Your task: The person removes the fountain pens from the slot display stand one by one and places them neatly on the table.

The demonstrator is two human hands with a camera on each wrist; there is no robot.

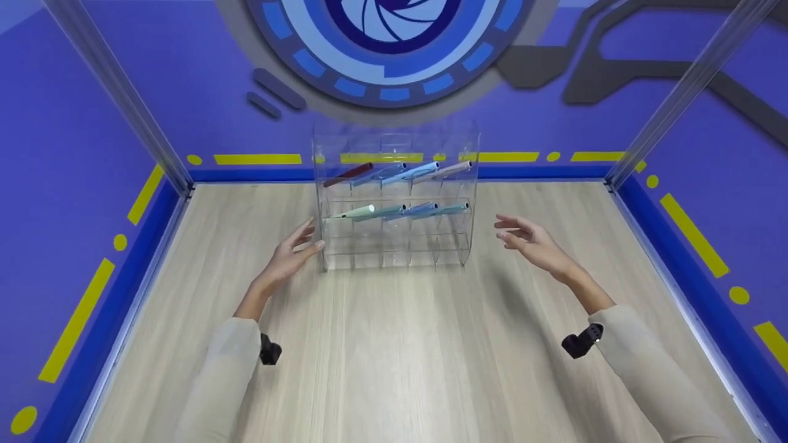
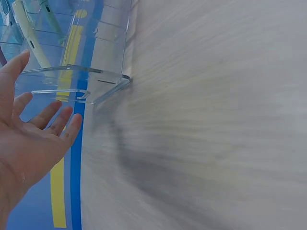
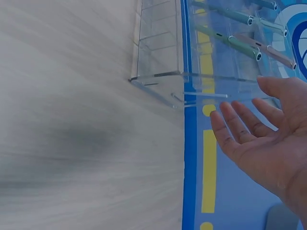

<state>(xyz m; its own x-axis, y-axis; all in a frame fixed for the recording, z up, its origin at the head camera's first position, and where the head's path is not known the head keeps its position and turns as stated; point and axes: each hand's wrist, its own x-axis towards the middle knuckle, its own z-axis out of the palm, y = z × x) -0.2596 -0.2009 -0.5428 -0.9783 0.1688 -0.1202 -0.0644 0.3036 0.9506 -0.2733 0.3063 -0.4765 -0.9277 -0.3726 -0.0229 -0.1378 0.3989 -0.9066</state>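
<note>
head view: the clear rack (image 1: 397, 255) with pens (image 1: 425, 210) is stood between the left hand (image 1: 288, 253) and the right hand (image 1: 534, 247), both loosely spread, nothing held. seemingly a two-sided hold is prepared; the right one should be brought nearer.

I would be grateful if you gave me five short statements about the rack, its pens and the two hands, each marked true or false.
1. The clear rack holds eight pens. True.
2. The right hand grips a pen. False: it holds nothing and is apart from the rack.
3. In the head view, the dark red pen lies at the upper row's left end. True.
4. The light green pen shares that upper row. False: it is in the row below.
5. The left hand is nearer the rack than the right. True.
</note>
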